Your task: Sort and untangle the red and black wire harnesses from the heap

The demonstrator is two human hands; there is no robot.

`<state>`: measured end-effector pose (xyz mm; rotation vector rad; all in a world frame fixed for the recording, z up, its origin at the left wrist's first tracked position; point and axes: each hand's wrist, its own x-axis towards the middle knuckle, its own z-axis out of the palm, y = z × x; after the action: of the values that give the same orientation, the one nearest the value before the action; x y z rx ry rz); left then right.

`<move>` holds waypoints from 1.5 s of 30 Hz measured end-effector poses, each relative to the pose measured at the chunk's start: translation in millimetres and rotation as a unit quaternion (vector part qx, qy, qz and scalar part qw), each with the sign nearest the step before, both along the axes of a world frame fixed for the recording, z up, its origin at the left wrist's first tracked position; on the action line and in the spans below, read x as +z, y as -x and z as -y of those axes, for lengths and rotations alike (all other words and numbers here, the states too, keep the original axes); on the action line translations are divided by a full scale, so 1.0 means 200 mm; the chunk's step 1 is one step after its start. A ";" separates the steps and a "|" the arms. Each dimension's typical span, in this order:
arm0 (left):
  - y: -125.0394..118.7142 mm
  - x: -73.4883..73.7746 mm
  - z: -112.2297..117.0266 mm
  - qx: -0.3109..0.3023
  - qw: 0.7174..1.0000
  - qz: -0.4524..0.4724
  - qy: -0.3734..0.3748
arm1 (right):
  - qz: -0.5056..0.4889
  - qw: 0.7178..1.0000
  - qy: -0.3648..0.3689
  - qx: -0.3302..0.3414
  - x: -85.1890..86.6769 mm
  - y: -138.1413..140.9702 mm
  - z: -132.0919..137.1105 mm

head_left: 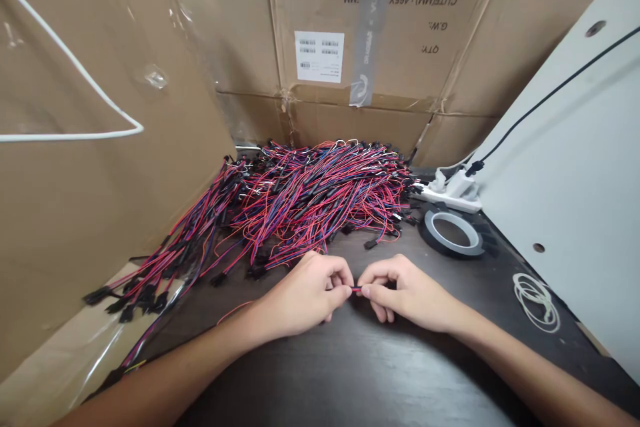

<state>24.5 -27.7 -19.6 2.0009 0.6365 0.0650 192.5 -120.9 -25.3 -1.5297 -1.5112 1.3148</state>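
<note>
My left hand (305, 295) and my right hand (405, 292) meet over the dark table (350, 373), fingertips pinched together on a small red wire piece (356, 289). A thin red wire (235, 310) trails left from under my left hand. Just beyond the hands lies a big heap of red, blue and black wire leads (320, 197) with black connectors. A second bundle of the same leads (165, 263) runs down to the left, its connector ends at the table's left edge.
A roll of black tape (453, 233) lies right of the heap, a white power strip (450, 192) behind it. White rubber bands (537, 293) lie near a white panel (575, 167) on the right. Cardboard boxes (350, 47) wall the back and left.
</note>
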 end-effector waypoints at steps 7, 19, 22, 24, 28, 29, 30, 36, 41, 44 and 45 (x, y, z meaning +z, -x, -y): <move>0.00 0.00 0.00 -0.005 1.000 0.010 0.028 | 0.008 1.000 0.000 0.009 -0.01 0.00 0.00; -0.01 0.00 -0.01 0.034 0.984 0.023 0.173 | -0.003 1.000 -0.009 0.016 0.01 -0.01 -0.01; -0.01 0.00 -0.02 0.037 0.973 0.050 0.224 | -0.025 1.000 0.004 0.012 0.02 -0.01 0.00; -0.01 0.01 -0.02 0.036 0.971 0.056 0.230 | -0.030 0.999 0.011 0.012 0.02 0.00 0.00; 0.00 0.02 -0.03 0.031 0.964 0.067 0.255 | -0.047 0.999 0.012 0.020 0.02 0.00 0.00; 0.00 0.02 -0.03 0.030 0.960 0.073 0.267 | -0.054 0.998 0.011 0.023 0.02 -0.01 0.00; 0.00 0.02 -0.04 0.028 0.956 0.082 0.279 | -0.064 0.998 0.010 0.027 0.02 -0.01 0.00; 0.01 0.01 -0.05 0.001 0.948 0.094 0.304 | -0.095 0.995 0.016 0.039 0.01 -0.01 0.00; 0.01 0.01 -0.06 -0.017 0.957 0.069 0.283 | -0.082 0.996 0.013 0.046 0.01 -0.01 0.00; 0.01 0.02 -0.07 -0.031 0.959 0.056 0.275 | -0.066 0.997 0.005 0.049 0.01 0.00 0.00; 0.01 0.02 -0.06 -0.033 0.961 0.052 0.270 | -0.058 0.997 0.004 0.050 0.00 0.00 0.00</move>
<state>22.0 -14.8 -16.4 1.4759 0.4582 -0.0408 192.5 -121.4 -24.3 -1.3736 -1.5267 1.4417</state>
